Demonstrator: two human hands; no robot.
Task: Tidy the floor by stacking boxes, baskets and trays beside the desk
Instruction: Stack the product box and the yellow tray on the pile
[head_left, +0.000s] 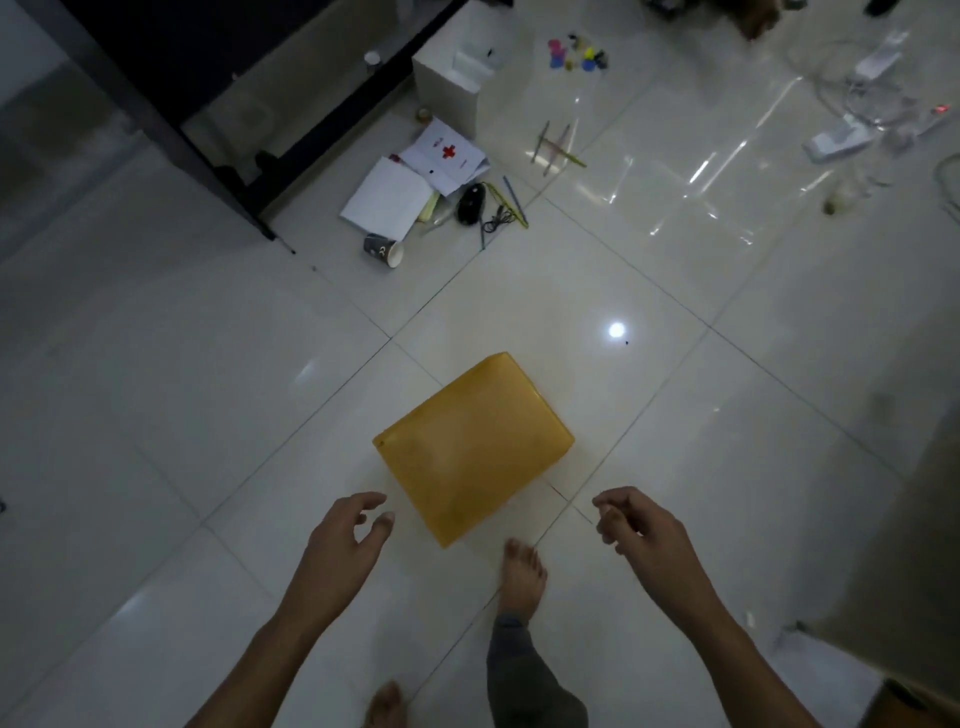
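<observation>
A yellow box (470, 449) lies on the pale tiled floor (208, 415), just ahead of the person's two hands and between them. The left hand (345, 530) reaches toward the box's near left side, fingers spread and slightly bent, thumb apart from them, holding nothing; its fingertips are close to the box, but contact cannot be made out. The right hand (631, 525) hangs off the box's near right corner, clearly apart from it, fingers loosely curled and holding nothing. The hands are well apart from each other, one on each side of the box. A bare foot (522, 571) stands between the two forearms, its toes just beside the box's nearest corner.

Farther ahead of the left hand, beyond the box, a dark desk frame (171, 135) stands on the floor. Beside its leg lies a scatter of white papers (387, 197), one bearing a red cross, a tipped paper cup (383, 250), a black mouse (471, 203) and some pencils. A white box (449, 88) stands behind that clutter. Far ahead of the right hand, white power strips (836, 143) and tangled cables lie on the glossy tiles.
</observation>
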